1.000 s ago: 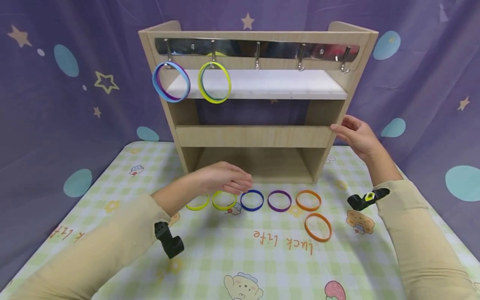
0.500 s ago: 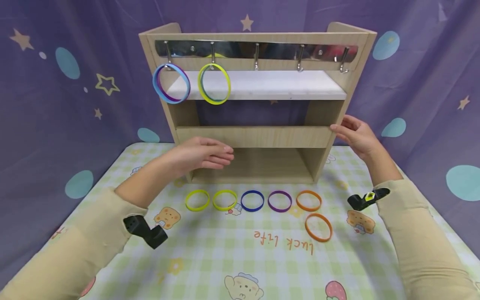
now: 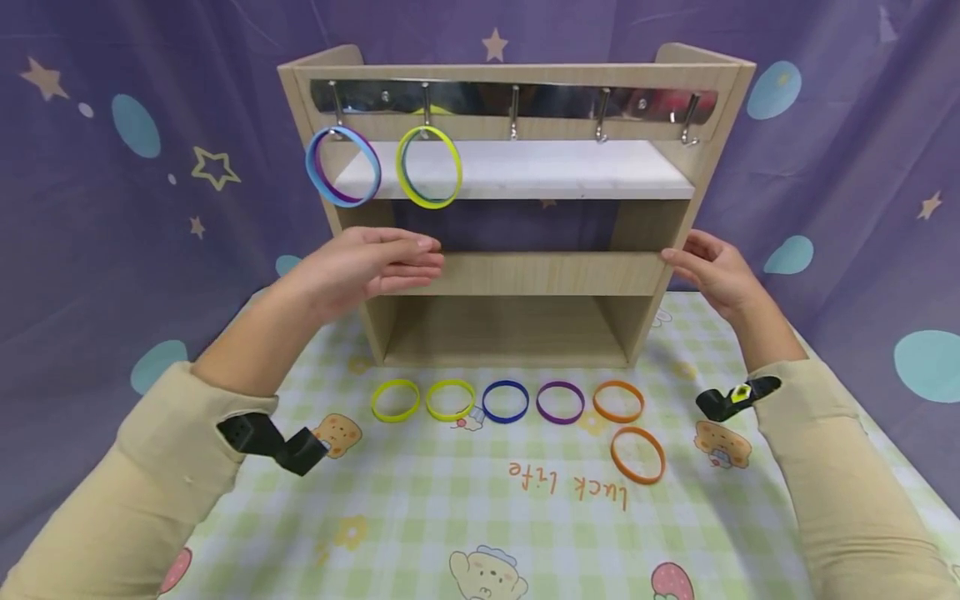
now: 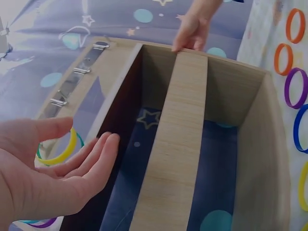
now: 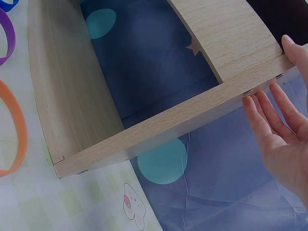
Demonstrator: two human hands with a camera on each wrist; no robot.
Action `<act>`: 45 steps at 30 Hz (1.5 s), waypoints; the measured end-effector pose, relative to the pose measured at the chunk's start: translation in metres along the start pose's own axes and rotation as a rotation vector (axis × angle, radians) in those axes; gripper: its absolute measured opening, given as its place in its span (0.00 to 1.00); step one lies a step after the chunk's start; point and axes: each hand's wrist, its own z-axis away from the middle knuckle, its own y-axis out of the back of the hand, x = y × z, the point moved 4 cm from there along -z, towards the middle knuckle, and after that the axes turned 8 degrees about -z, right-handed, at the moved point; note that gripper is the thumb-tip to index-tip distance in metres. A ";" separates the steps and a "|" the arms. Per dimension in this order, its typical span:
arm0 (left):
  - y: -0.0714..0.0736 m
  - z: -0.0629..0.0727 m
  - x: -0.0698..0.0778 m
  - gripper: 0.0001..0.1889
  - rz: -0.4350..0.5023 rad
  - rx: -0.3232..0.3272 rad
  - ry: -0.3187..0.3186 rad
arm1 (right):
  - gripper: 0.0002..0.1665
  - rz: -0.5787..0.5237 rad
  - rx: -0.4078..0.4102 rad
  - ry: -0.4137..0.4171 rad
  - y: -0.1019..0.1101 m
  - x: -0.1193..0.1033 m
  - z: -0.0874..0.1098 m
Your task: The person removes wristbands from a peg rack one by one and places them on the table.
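Observation:
A small wooden shelf [image 3: 510, 273] stands on the table with a metal hook rail [image 3: 472, 100] across its top. My left hand [image 3: 363, 262] hovers before its left half, fingers extended and thumb apart, nothing in them. Just above that hand, a yellow wristband [image 3: 459, 171] with a teal one behind it hangs from the second hook. On the leftmost hook hang a light blue wristband [image 3: 307, 162] and a purple one. My right hand [image 3: 712, 271] holds the shelf's right side panel [image 5: 144, 137], thumb at the front edge and fingertips against the outer face.
Before the shelf lie two yellow wristbands [image 3: 395, 421], a blue one [image 3: 505, 421], a purple one [image 3: 559, 422] and two orange ones [image 3: 617, 420] on a checked tablecloth [image 3: 420, 517]. A purple star-patterned curtain [image 3: 840, 167] hangs behind.
My left hand has risen from above the wristbands on the table and moved left, to the height of the shelf's middle board. The right hand keeps its place on the side panel.

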 end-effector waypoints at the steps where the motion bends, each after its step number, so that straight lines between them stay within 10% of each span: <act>1: 0.002 0.001 0.001 0.26 0.024 0.025 0.002 | 0.36 -0.015 -0.005 0.001 0.000 0.000 0.000; 19: 0.010 -0.008 0.006 0.11 0.703 0.243 0.003 | 0.29 -0.050 -0.012 -0.001 0.000 -0.001 0.001; 45: -0.015 -0.014 0.020 0.02 0.750 0.287 -0.152 | 0.41 0.043 0.004 -0.023 0.001 0.000 0.000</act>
